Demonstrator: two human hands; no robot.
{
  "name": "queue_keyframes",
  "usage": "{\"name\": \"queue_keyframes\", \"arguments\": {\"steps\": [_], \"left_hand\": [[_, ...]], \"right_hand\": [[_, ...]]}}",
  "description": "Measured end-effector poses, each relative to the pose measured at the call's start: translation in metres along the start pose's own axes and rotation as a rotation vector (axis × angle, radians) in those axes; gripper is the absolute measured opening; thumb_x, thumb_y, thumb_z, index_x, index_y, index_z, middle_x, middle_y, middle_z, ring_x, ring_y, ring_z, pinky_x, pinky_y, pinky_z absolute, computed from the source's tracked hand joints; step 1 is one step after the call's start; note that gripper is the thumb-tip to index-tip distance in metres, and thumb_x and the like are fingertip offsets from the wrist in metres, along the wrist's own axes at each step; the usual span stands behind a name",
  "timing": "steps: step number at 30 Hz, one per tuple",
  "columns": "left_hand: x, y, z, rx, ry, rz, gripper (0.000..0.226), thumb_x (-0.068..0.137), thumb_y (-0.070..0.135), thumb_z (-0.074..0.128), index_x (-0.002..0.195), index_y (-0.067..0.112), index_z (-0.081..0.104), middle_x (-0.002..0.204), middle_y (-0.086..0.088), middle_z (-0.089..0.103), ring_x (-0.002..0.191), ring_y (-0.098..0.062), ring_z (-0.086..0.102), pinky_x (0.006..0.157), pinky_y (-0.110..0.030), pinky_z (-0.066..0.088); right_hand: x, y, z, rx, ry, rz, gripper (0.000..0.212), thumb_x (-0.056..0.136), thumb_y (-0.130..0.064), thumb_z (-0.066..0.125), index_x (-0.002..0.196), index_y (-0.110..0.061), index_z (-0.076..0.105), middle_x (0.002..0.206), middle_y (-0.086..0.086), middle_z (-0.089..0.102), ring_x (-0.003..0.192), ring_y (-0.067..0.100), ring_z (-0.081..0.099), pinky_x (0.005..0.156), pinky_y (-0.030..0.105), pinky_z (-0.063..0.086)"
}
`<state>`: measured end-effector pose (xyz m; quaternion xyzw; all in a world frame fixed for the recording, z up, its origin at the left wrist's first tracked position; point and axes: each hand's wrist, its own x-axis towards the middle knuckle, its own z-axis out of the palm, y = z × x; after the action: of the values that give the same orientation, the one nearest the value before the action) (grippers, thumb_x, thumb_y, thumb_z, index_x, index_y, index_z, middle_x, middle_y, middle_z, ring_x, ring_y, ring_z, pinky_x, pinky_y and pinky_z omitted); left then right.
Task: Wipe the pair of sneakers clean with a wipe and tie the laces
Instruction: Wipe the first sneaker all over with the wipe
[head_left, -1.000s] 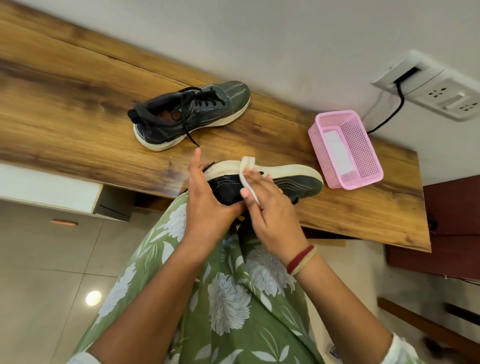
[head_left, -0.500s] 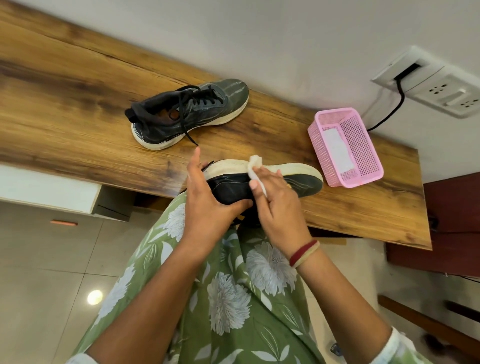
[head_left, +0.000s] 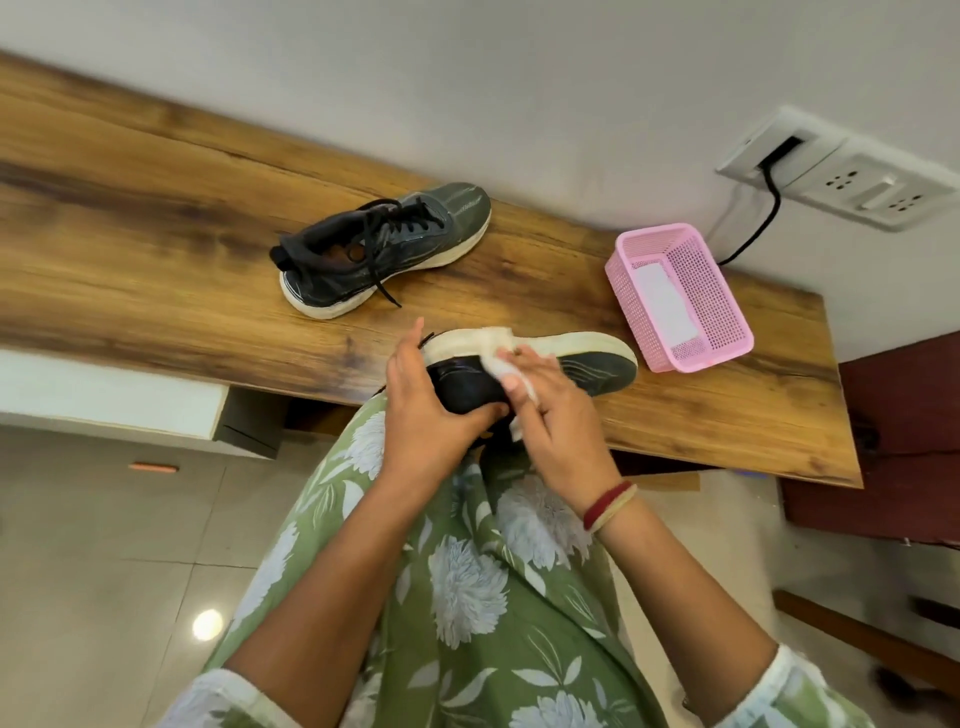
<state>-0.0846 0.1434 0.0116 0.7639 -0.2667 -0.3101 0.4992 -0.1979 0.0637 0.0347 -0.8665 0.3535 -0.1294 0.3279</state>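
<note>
Your left hand (head_left: 426, 415) grips sneaker (head_left: 582, 364) heel | right hand (head_left: 550, 410) fingers curl, pressing wipe (head_left: 496, 358) on sole | second sneaker (head_left: 384, 249) on table (head_left: 156, 234)

Dark sneaker (head_left: 597, 366) on side; white wipe (head_left: 498, 345) on its sole; other sneaker (head_left: 384, 249) upright, untied.

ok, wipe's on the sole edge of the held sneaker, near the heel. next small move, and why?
Probably slide the wipe along the white sole edge toward the toe. The right hand holds it folded over the edge near the heel, the left hand grips the heel of the held sneaker, and the stretch toward the toe lies bare ahead of the wipe.
</note>
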Motion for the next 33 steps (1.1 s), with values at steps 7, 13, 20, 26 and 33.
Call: {"name": "queue_keyframes", "arguments": {"steps": [7, 13, 20, 26, 33], "left_hand": [[-0.004, 0.000, -0.015, 0.195, -0.222, 0.084, 0.111, 0.067, 0.020, 0.080, 0.151, 0.025, 0.008, 0.140, -0.010, 0.025, 0.131, -0.028, 0.032, 0.102, -0.038, 0.034], [-0.024, 0.012, -0.009, 0.239, 0.006, 0.170, 0.086, 0.065, 0.024, 0.075, 0.139, 0.016, 0.032, 0.128, -0.005, 0.041, 0.121, -0.023, 0.038, 0.102, -0.034, 0.036], [-0.063, 0.025, -0.015, 0.109, 0.263, 0.262, 0.080, 0.061, 0.013, 0.077, 0.129, 0.010, 0.037, 0.126, -0.004, 0.041, 0.122, -0.024, 0.037, 0.105, -0.044, 0.036], [-0.076, 0.062, -0.023, 0.229, 0.320, 0.352, 0.072, 0.059, 0.015, 0.074, 0.123, 0.012, 0.042, 0.121, -0.002, 0.038, 0.119, -0.023, 0.034, 0.106, -0.036, 0.028], [-0.090, 0.096, -0.013, 0.455, 0.225, 0.456, 0.070, 0.061, 0.020, 0.072, 0.124, 0.017, 0.044, 0.125, -0.007, 0.038, 0.123, -0.028, 0.034, 0.104, -0.031, 0.028]], "right_hand": [[-0.027, -0.029, 0.008, 0.096, -0.140, -0.049, 0.042, 0.098, -0.032, 0.036, 0.132, -0.013, 0.051, 0.137, -0.004, 0.048, 0.133, 0.005, 0.034, 0.115, 0.024, 0.018], [-0.057, -0.062, -0.050, 0.784, 0.359, 0.293, 0.033, 0.093, -0.041, 0.044, 0.084, -0.019, 0.066, 0.066, 0.002, 0.053, 0.055, 0.012, 0.043, 0.050, 0.021, 0.034], [-0.093, -0.056, -0.084, 1.006, 0.518, 0.364, 0.027, 0.093, -0.037, 0.047, 0.099, -0.016, 0.063, 0.075, -0.009, 0.071, 0.065, 0.001, 0.064, 0.054, 0.014, 0.047], [-0.105, -0.045, -0.081, 1.093, 0.481, 0.543, 0.045, 0.095, -0.040, 0.047, 0.127, -0.008, 0.052, 0.112, 0.007, 0.067, 0.102, 0.023, 0.065, 0.088, 0.038, 0.052], [-0.108, -0.044, -0.078, 1.200, 0.371, 0.531, 0.041, 0.097, -0.036, 0.043, 0.115, -0.003, 0.060, 0.104, 0.011, 0.071, 0.095, 0.022, 0.068, 0.077, 0.030, 0.056]]}}
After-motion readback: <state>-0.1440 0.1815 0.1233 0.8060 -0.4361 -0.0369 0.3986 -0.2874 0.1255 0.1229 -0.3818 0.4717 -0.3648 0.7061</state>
